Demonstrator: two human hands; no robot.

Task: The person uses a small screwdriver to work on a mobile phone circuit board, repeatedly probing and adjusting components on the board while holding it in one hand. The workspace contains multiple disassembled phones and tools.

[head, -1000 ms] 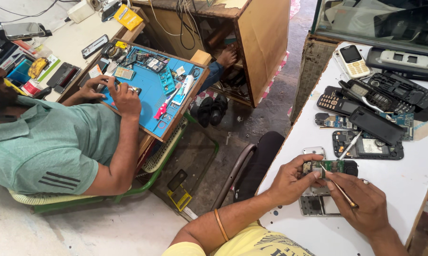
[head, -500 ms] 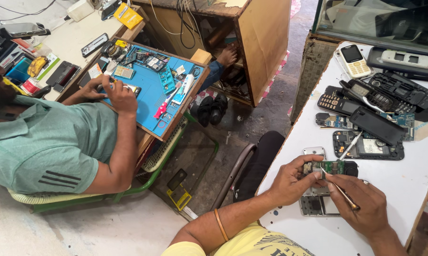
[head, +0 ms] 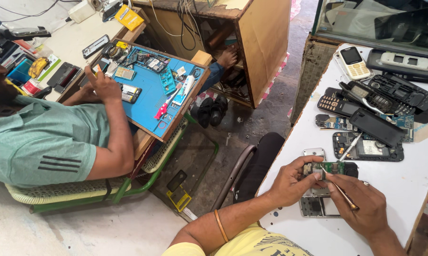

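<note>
My left hand (head: 289, 182) grips a small green phone circuit board (head: 328, 168) just above the white table (head: 413, 185). My right hand (head: 363, 208) pinches a thin metal tool (head: 339, 189) whose tip touches the board. Under both hands lies an opened silver phone frame (head: 318, 204). An orange bangle (head: 219, 225) circles my left wrist.
Several dismantled phones, keypads and black covers (head: 370, 111) crowd the far half of the table. To the left a person in a green shirt (head: 43, 142) works at a blue mat (head: 152, 90) strewn with parts. A black chair (head: 256, 166) stands beside my table.
My hands stay on the board with only slight shifts of the tool tip. The person at the left has raised a hand a little over the blue mat.
</note>
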